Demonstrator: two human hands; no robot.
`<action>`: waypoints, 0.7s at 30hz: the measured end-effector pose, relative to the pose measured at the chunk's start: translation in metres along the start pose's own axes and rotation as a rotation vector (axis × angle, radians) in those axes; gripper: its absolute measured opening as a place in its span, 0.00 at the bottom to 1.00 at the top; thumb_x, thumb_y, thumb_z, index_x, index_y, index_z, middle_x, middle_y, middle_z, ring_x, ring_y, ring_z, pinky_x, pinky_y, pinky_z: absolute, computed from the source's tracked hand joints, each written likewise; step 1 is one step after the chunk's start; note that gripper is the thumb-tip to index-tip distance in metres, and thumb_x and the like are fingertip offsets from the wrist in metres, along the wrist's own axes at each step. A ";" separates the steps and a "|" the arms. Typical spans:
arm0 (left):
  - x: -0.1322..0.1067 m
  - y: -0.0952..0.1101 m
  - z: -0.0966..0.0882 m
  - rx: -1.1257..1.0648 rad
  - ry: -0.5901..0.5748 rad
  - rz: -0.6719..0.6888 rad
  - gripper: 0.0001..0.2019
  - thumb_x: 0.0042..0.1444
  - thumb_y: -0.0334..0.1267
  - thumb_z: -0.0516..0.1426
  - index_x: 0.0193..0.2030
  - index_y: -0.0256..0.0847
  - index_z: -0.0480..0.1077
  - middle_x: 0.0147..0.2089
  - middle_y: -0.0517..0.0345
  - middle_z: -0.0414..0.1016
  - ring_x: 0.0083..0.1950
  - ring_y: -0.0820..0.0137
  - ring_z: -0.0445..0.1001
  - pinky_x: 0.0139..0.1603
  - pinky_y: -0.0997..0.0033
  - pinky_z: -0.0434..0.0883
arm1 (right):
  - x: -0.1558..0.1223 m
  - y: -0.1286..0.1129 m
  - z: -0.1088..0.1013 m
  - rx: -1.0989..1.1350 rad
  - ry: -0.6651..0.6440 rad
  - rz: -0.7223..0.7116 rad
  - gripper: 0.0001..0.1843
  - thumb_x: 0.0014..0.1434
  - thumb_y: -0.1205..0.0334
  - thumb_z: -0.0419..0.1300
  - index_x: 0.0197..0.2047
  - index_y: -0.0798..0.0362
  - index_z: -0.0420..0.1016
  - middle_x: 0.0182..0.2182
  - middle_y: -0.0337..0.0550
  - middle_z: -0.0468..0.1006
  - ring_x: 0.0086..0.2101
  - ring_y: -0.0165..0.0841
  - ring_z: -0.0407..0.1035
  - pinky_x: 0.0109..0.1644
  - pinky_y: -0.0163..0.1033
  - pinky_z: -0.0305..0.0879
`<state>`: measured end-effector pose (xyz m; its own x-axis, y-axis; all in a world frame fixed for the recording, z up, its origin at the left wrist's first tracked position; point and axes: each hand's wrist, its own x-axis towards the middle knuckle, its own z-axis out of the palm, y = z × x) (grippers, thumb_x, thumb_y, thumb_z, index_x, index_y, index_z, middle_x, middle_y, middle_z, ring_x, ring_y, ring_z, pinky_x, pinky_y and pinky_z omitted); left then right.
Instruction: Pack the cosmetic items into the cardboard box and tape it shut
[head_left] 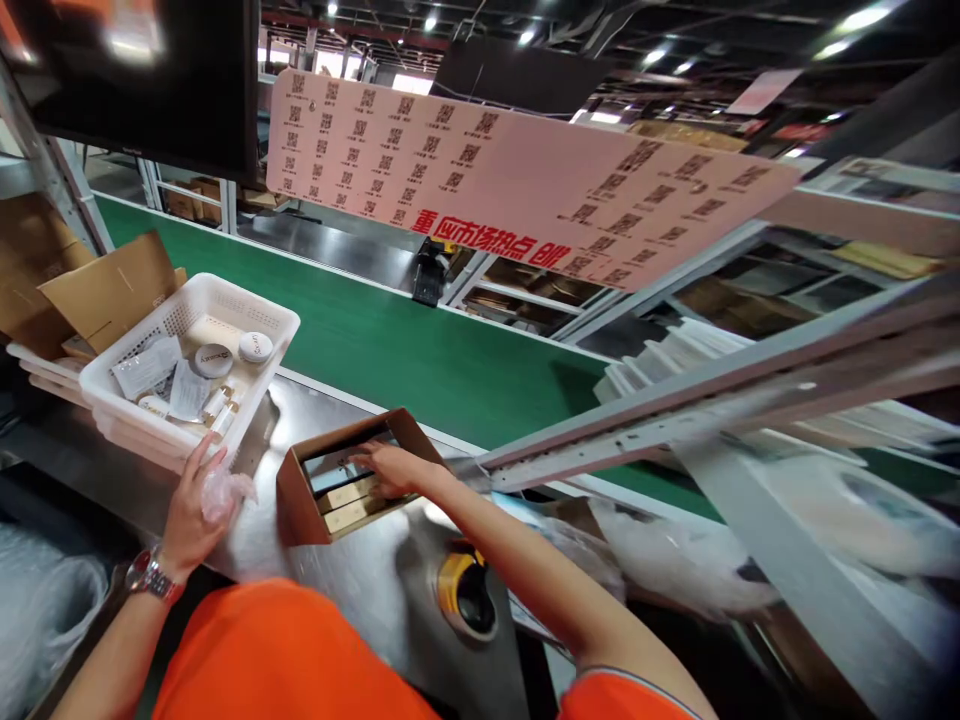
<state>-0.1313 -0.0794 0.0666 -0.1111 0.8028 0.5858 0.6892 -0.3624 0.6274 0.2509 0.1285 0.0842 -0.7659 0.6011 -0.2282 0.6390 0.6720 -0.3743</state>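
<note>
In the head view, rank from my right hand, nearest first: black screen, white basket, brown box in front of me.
1. Brown box: your right hand reaches into it.
2. White basket: left of that box.
3. Black screen: upper left, farthest.

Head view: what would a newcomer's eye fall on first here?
Probably the big pink board of printed codes and red lettering, slanting across the top above the green belt. Next, the open brown box at centre, with the right hand reaching inside. Then the white basket at left, beside the left hand with its crumpled plastic.
</note>
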 end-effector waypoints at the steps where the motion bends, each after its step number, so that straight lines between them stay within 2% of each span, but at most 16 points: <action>1: 0.001 0.006 0.000 -0.062 0.031 -0.032 0.26 0.69 0.34 0.59 0.72 0.41 0.64 0.77 0.45 0.61 0.73 0.57 0.70 0.73 0.51 0.72 | -0.003 -0.006 -0.008 0.005 -0.019 0.015 0.31 0.46 0.72 0.73 0.56 0.58 0.84 0.55 0.63 0.81 0.54 0.56 0.76 0.61 0.49 0.71; 3: 0.002 0.021 0.003 -0.172 0.061 -0.082 0.21 0.70 0.34 0.58 0.69 0.39 0.67 0.71 0.45 0.68 0.70 0.59 0.72 0.71 0.53 0.73 | -0.011 -0.026 -0.023 0.058 -0.006 0.026 0.23 0.58 0.64 0.69 0.58 0.58 0.83 0.54 0.63 0.82 0.52 0.53 0.77 0.60 0.50 0.71; 5: 0.004 0.037 0.009 -0.255 0.047 -0.104 0.19 0.71 0.37 0.58 0.66 0.37 0.69 0.65 0.44 0.73 0.67 0.58 0.74 0.70 0.52 0.74 | -0.020 -0.055 -0.031 0.223 0.088 -0.008 0.21 0.66 0.55 0.66 0.58 0.56 0.82 0.54 0.59 0.82 0.51 0.49 0.77 0.59 0.49 0.71; 7: 0.006 0.051 0.020 -0.358 -0.012 -0.184 0.20 0.71 0.42 0.58 0.66 0.38 0.70 0.62 0.42 0.75 0.64 0.57 0.76 0.70 0.50 0.73 | -0.029 -0.092 -0.030 0.485 0.188 -0.075 0.27 0.65 0.46 0.69 0.60 0.54 0.80 0.52 0.53 0.83 0.49 0.45 0.77 0.56 0.48 0.73; 9: 0.009 0.063 0.034 -0.496 -0.067 -0.322 0.23 0.70 0.50 0.59 0.65 0.40 0.71 0.61 0.41 0.75 0.61 0.55 0.77 0.68 0.51 0.74 | -0.036 -0.129 -0.021 0.669 0.185 -0.178 0.37 0.59 0.41 0.75 0.65 0.51 0.77 0.54 0.50 0.81 0.49 0.43 0.76 0.55 0.46 0.72; 10: 0.011 0.067 0.040 -0.569 -0.084 -0.390 0.24 0.69 0.53 0.60 0.64 0.40 0.71 0.61 0.40 0.75 0.60 0.55 0.78 0.67 0.51 0.74 | -0.038 -0.144 -0.014 0.715 0.183 -0.213 0.38 0.58 0.41 0.76 0.65 0.50 0.77 0.54 0.49 0.81 0.49 0.42 0.76 0.54 0.44 0.71; 12: 0.015 0.072 0.051 -0.697 -0.101 -0.490 0.28 0.66 0.57 0.61 0.64 0.38 0.71 0.62 0.39 0.75 0.60 0.55 0.78 0.67 0.50 0.73 | -0.038 -0.163 0.000 0.738 0.238 -0.191 0.26 0.62 0.39 0.73 0.51 0.52 0.81 0.42 0.45 0.80 0.40 0.38 0.73 0.45 0.41 0.66; 13: 0.017 0.073 0.055 -0.747 -0.107 -0.527 0.30 0.65 0.58 0.62 0.63 0.37 0.71 0.62 0.39 0.75 0.60 0.55 0.78 0.69 0.50 0.72 | -0.037 -0.166 0.005 0.759 0.263 -0.137 0.24 0.65 0.38 0.69 0.42 0.53 0.80 0.36 0.44 0.78 0.36 0.36 0.70 0.41 0.40 0.63; 14: 0.019 0.073 0.057 -0.785 -0.112 -0.566 0.31 0.63 0.58 0.63 0.63 0.36 0.71 0.62 0.39 0.75 0.61 0.55 0.77 0.70 0.50 0.71 | -0.036 -0.166 0.009 0.803 0.280 -0.067 0.26 0.66 0.37 0.67 0.36 0.54 0.77 0.31 0.43 0.74 0.33 0.35 0.67 0.38 0.40 0.60; 15: 0.021 0.072 0.059 -0.815 -0.113 -0.603 0.32 0.61 0.58 0.65 0.63 0.36 0.71 0.62 0.39 0.76 0.62 0.55 0.77 0.70 0.51 0.70 | -0.036 -0.163 0.011 0.866 0.285 0.007 0.28 0.67 0.35 0.65 0.34 0.54 0.75 0.29 0.42 0.72 0.31 0.34 0.65 0.36 0.39 0.58; 18: 0.024 0.068 0.060 -0.913 -0.116 -0.709 0.34 0.57 0.58 0.69 0.62 0.35 0.72 0.60 0.39 0.78 0.59 0.55 0.79 0.66 0.54 0.74 | -0.042 -0.144 0.007 1.055 0.357 0.188 0.33 0.58 0.28 0.68 0.34 0.53 0.73 0.26 0.40 0.68 0.28 0.33 0.60 0.34 0.39 0.57; 21: 0.021 0.066 0.059 -0.998 -0.116 -0.783 0.35 0.55 0.59 0.70 0.60 0.35 0.72 0.57 0.40 0.80 0.49 0.60 0.81 0.53 0.59 0.78 | -0.055 -0.124 -0.003 1.033 0.573 0.321 0.36 0.54 0.26 0.69 0.29 0.53 0.67 0.24 0.39 0.63 0.26 0.31 0.56 0.30 0.38 0.55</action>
<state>-0.0465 -0.0583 0.0902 -0.1444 0.9809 -0.1305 -0.3732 0.0682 0.9253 0.2141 0.0139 0.1458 -0.2752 0.9550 -0.1104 0.2359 -0.0442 -0.9708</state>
